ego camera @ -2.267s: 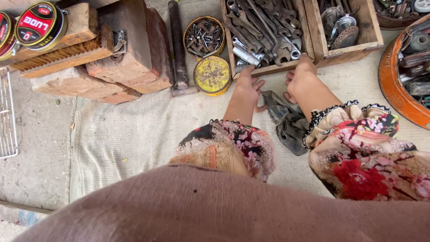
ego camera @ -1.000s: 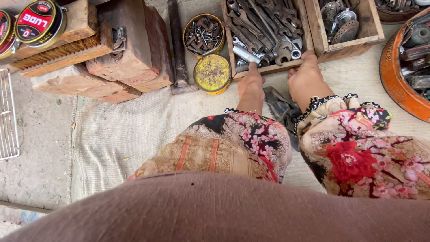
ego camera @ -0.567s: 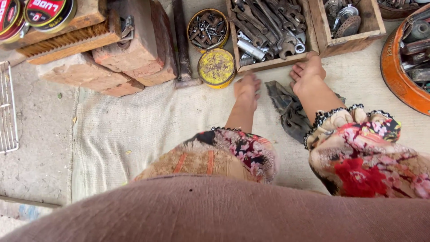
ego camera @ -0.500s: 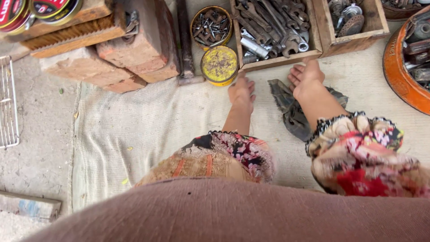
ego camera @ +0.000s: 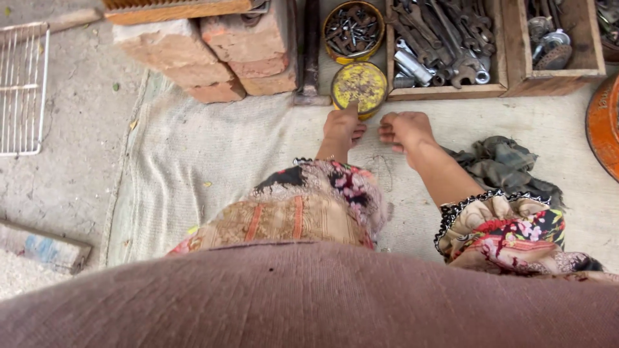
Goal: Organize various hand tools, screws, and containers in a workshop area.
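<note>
Two hands: left hand (ego camera: pixel 340 127) touches a rusty yellow round tin lid (ego camera: pixel 359 86); right hand (ego camera: pixel 404 129) curled, holding nothing.

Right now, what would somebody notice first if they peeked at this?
Probably the two hands on the pale mat: the left hand touches a round yellow tin, with the right hand beside it. Just above sits a wooden box crammed with rusty spanners, and red bricks are stacked at upper left.
</note>
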